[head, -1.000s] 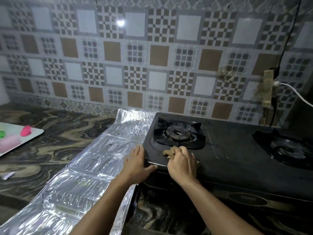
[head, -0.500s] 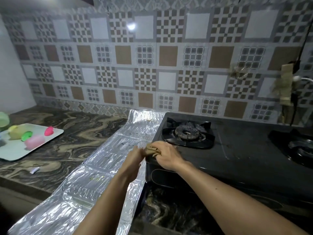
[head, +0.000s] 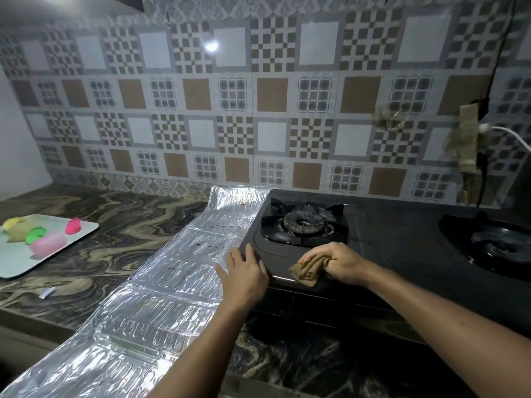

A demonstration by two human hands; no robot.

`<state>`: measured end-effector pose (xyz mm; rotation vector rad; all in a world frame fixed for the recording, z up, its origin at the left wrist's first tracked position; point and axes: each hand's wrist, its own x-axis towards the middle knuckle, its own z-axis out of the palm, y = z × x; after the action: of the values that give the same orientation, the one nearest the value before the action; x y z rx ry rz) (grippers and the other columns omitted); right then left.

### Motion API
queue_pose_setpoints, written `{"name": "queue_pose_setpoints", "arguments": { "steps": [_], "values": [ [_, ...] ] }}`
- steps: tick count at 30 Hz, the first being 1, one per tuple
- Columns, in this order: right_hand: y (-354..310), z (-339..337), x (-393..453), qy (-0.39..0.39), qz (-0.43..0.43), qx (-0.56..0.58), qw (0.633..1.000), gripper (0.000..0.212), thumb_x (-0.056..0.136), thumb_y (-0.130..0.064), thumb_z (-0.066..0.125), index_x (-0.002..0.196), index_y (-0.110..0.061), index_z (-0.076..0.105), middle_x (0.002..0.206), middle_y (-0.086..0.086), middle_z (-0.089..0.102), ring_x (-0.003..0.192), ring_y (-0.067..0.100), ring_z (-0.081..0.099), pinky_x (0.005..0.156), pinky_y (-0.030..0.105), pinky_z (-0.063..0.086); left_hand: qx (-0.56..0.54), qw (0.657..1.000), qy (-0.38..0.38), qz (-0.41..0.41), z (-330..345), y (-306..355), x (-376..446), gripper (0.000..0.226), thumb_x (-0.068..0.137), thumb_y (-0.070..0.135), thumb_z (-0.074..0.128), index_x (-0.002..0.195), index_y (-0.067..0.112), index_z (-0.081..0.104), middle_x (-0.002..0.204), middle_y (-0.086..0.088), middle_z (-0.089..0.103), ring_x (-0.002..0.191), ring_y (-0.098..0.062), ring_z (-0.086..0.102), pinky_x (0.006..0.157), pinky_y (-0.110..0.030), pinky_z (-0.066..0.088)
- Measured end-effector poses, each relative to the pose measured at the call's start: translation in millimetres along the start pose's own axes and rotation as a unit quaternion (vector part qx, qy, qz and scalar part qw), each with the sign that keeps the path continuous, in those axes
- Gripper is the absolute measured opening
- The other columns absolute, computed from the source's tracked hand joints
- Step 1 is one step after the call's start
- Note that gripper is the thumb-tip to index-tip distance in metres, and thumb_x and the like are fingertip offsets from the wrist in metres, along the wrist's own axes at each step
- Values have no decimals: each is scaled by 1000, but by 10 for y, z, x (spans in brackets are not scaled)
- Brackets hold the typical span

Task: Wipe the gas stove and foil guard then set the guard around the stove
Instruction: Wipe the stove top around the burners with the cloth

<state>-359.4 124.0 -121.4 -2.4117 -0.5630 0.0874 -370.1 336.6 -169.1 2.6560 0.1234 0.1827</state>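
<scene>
Black gas stove [head: 402, 254] on marbled desk [head: 120, 225], against tiled wall. Right hand [head: 342, 262] closed around brown cloth [head: 306, 270], pressed to stove top near front-left burner [head: 303, 224]. Left hand [head: 244, 271] open, fingers spread flat over stove's left corner. Foil guard [head: 149, 297] unfolded flat on desk, just beside stove's left edge.

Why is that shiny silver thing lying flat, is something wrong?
The foil guard lies flat on the counter left of the stove, hanging over the front edge, not standing around it. Nothing else stands out.
</scene>
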Motion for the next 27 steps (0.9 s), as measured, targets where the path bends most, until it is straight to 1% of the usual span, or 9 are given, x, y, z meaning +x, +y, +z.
{"name": "queue_pose_setpoints", "arguments": {
  "steps": [2, 6, 11, 13, 15, 17, 19, 23, 27],
  "values": [
    [75, -96, -77, -1, 13, 3, 1000, 56, 65, 5, 38, 99, -18, 76, 100, -4, 74, 98, 6, 67, 95, 27, 51, 31, 999, 7, 11, -7, 55, -15, 47, 98, 25, 28, 143, 12, 26, 151, -18, 24, 145, -35, 12, 115, -60, 5],
    [201, -289, -202, 4, 41, -4, 999, 56, 66, 8, 39, 93, -22, 77, 97, -7, 75, 96, 4, 67, 94, 28, 51, 110, 991, 20, 67, -59, 125, 10, 39, 92, 18, 34, 129, 11, 43, 138, -11, 41, 137, -31, 31, 113, -48, 20],
    [394, -572, -426, 54, 119, -36, 991, 53, 70, 8, 44, 93, -27, 76, 98, -4, 75, 100, 10, 66, 92, 27, 50, 136, 985, 14, 110, -64, 193, 100, 39, 93, 19, 34, 130, 10, 44, 136, -10, 47, 132, -28, 40, 111, -39, 26],
    [431, -711, -499, 165, 181, -29, 969, 43, 77, 6, 48, 102, -17, 74, 102, 7, 74, 99, 21, 64, 83, 26, 47, 123, 987, 4, 107, -60, 196, 167, 40, 96, 25, 36, 130, 7, 44, 138, -13, 47, 133, -30, 41, 112, -40, 27],
    [488, -832, -570, 270, 265, 0, 926, 27, 86, -3, 53, 105, -10, 71, 97, 15, 70, 87, 26, 59, 71, 28, 41, 97, 991, -9, 93, -68, 189, 245, 45, 97, 34, 38, 132, 5, 42, 139, -17, 46, 133, -33, 41, 112, -41, 28],
    [529, -890, -633, 306, 349, -15, 886, 23, 92, -20, 54, 102, -4, 68, 93, 16, 66, 83, 29, 57, 67, 28, 37, 74, 994, -20, 81, -72, 191, 304, 49, 96, 41, 42, 129, 5, 43, 137, -18, 49, 131, -33, 43, 110, -41, 31],
    [538, -852, -639, 298, 402, -63, 864, 32, 93, -29, 52, 102, -3, 67, 104, 19, 65, 94, 33, 60, 70, 30, 40, 67, 994, -22, 78, -63, 195, 333, 52, 96, 45, 43, 127, 5, 44, 136, -18, 50, 130, -33, 44, 109, -41, 33],
    [393, -612, -509, 265, 440, -114, 851, 29, 89, -24, 53, 109, -7, 64, 123, 17, 55, 111, 33, 54, 86, 34, 45, 64, 995, -8, 71, -20, 229, 373, 75, 94, 53, 41, 144, 0, 27, 148, -21, 39, 136, -34, 39, 112, -43, 32],
    [218, -378, -308, 309, 442, -53, 841, 27, 89, -18, 50, 109, -7, 64, 120, 15, 56, 109, 32, 55, 79, 33, 44, 24, 997, -14, 70, -8, 243, 430, 92, 90, 61, 43, 150, -2, 11, 152, -24, 33, 139, -36, 36, 113, -45, 32]
  ]
}}
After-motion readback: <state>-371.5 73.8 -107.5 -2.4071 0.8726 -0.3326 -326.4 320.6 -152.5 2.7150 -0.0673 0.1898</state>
